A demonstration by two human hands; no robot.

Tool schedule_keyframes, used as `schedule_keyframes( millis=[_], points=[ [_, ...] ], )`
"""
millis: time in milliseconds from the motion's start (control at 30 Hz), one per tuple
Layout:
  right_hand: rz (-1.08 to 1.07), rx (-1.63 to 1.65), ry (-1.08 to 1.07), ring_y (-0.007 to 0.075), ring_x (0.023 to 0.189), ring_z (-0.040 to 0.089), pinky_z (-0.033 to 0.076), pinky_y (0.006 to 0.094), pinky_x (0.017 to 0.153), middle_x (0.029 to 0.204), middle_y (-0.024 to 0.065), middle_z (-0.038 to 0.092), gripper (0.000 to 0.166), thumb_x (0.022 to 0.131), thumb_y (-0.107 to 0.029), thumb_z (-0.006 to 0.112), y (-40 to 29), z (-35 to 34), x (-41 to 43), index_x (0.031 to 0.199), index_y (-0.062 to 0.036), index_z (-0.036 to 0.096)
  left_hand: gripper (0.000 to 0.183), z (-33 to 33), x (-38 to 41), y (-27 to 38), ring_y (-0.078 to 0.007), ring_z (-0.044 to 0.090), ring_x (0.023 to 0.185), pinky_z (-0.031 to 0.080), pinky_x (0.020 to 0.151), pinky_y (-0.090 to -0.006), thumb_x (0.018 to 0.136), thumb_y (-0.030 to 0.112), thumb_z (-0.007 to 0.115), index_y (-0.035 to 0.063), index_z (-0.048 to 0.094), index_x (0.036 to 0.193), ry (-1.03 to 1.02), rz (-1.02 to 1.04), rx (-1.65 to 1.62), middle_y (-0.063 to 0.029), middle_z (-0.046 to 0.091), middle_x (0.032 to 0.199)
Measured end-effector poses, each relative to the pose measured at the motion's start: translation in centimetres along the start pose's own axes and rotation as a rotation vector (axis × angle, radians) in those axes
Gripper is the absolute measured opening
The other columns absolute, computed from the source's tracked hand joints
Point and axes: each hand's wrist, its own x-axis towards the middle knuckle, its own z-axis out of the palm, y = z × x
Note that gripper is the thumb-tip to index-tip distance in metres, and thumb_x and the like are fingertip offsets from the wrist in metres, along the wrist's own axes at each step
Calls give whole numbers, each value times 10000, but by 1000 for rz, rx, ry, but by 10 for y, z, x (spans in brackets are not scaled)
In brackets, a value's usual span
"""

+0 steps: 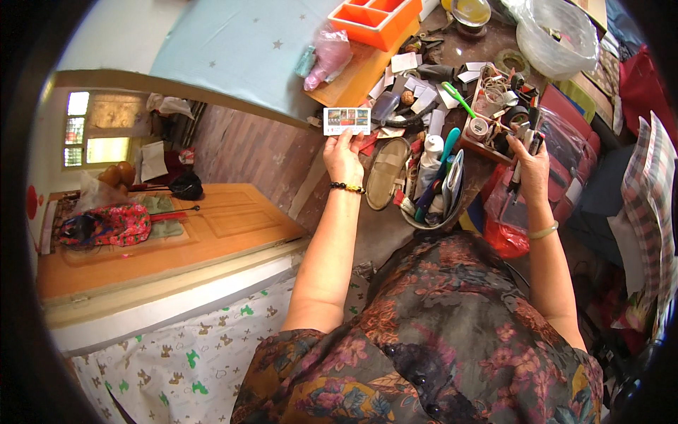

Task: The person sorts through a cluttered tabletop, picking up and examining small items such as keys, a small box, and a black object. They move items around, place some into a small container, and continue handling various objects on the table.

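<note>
My left hand [344,156] holds up a small white card [347,122] with a grid of colour pictures and some writing. Several pens and markers [515,177] are gripped in my right hand [531,169], beside the near right corner of a shallow box [469,140]. Rubber bands or thin cords [492,93], a roll of black tape [516,115] and other small items fill that box. Leaning on its left rim is a bright green-handled tool [458,99], whose kind I cannot tell. Many loose cards and papers [421,98] lie scattered left of the box, among them a walnut [407,97].
Nearest my body stands a container [455,212] with a white bottle [433,148] and a teal-handled item [450,140]. Left of it is a tan shoe-shaped item [388,172]. An orange divided tray [371,21] sits at the back; a clear plastic bag [556,40] lies further right.
</note>
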Motion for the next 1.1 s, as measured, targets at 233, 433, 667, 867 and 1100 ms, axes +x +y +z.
schedule_keyframes(
  millis=[233, 433, 667, 867, 1100],
  points=[
    [32, 7, 7, 57, 474, 470, 390, 207, 438, 632, -23, 532, 259, 735, -152, 738, -2, 3, -1, 881, -66, 542, 48, -24, 18, -11, -176, 603, 687, 531, 570, -276, 839, 10, 534, -18, 539, 878, 0, -80, 258, -97, 598, 844],
    [30, 0, 17, 61, 466, 473, 391, 209, 430, 634, -20, 532, 270, 732, -157, 741, -2, 3, 0, 887, -60, 542, 51, -23, 26, -19, -149, 586, 584, 498, 471, -242, 846, 38, 532, -7, 533, 822, -28, -166, 414, -97, 604, 781],
    [22, 20, 24, 66, 446, 473, 383, 209, 407, 644, -9, 539, 305, 729, -147, 743, -3, 3, -2, 921, -52, 526, 43, 1, 46, -14, -152, 590, 616, 505, 517, -238, 856, 35, 524, -6, 536, 861, -122, -140, 292, -94, 610, 810],
    [21, 29, 31, 68, 446, 475, 382, 208, 411, 637, -11, 537, 307, 730, -137, 740, -2, 7, -3, 932, -52, 525, 373, 5, 79, -31, -211, 587, 917, 468, 804, -304, 832, 222, 613, -35, 553, 1095, -386, 142, 917, -132, 604, 1018],
    [23, -6, 45, 64, 447, 471, 376, 208, 410, 616, -14, 529, 297, 728, -144, 741, -2, 4, -2, 915, -53, 528, 526, 35, 82, -46, -380, 528, 1004, 424, 863, -434, 717, 272, 678, 31, 476, 1139, -560, 496, 1631, -241, 539, 1068]
  ],
)
